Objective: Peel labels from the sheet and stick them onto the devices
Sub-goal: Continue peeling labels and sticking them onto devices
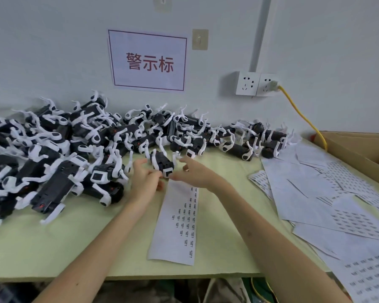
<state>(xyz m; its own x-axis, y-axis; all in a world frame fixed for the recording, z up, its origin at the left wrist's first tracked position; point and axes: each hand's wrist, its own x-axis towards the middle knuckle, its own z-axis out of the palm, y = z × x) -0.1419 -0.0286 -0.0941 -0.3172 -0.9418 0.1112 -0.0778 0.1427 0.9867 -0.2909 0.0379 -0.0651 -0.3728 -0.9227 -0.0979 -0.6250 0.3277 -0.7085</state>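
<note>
Label sheet (175, 237) lies flat on the bench (228, 215) in front of the person, a long strip whose long axis runs away from the body. Its far edge reaches up under both hands. The remaining labels (189, 215) sit mostly along its right side.

Just beyond that far edge lies one device (161, 161), black with white legs, apart from the pile of devices (64, 138) heaped to the left and along the wall. Its long axis slants from far-left to near-right, so its near end faces the sheet and sits between the hands.

The left hand (146, 174) is at that end from the left, its fingers loosely bent. Whether they pinch the device or only touch it cannot be told. The right hand (196, 172) comes in from the right with its fingers (184, 160) spread and its thumb tip against the near end, probably pressing a label down, though no label can be made out there.

Both hands are equally near. The next label lies straight back toward the body.

A cardboard box (359, 147) stands at the right edge with its contents hidden. Loose sheets (315, 193) lie scattered beside it.
</note>
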